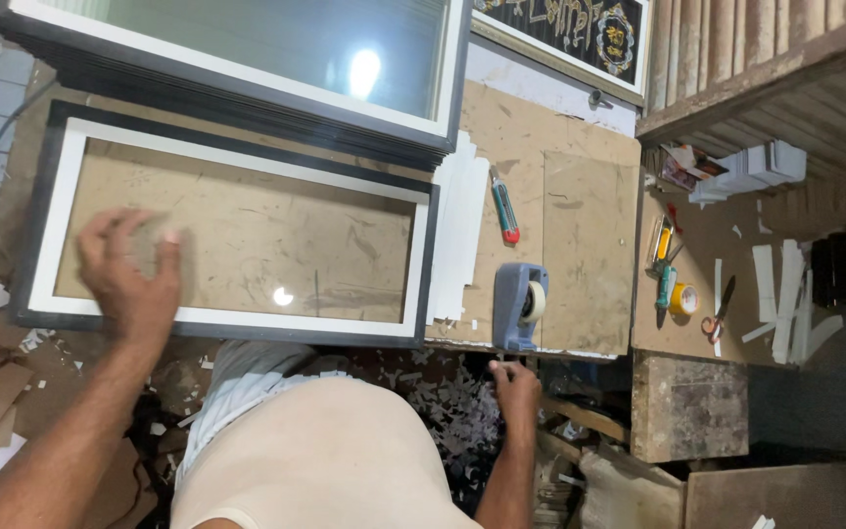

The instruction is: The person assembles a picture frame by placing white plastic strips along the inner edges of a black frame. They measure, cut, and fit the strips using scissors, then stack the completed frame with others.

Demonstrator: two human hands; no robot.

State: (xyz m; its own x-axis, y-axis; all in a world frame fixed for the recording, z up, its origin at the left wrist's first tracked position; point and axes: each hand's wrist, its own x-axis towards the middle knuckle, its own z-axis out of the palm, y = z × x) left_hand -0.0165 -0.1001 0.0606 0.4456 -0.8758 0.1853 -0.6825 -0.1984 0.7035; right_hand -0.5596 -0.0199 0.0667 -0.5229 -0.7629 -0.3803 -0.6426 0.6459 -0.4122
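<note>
Black frame [227,328] with white inner border — grey-blue tape dispenser [519,306], red-and-green cutter [505,209], yellow tape roll [682,299].

Hands at a framing bench

The left hand [129,274] lies spread, slightly blurred, on the glass of a black-and-white picture frame [421,264] flat on the cardboard-topped bench [580,225]. The right hand [518,382] hangs at the bench edge just below a grey tape dispenser [519,306]; a utility knife [505,208] lies above the dispenser.

Scissors [718,312], yellow tape roll [682,299]
</note>
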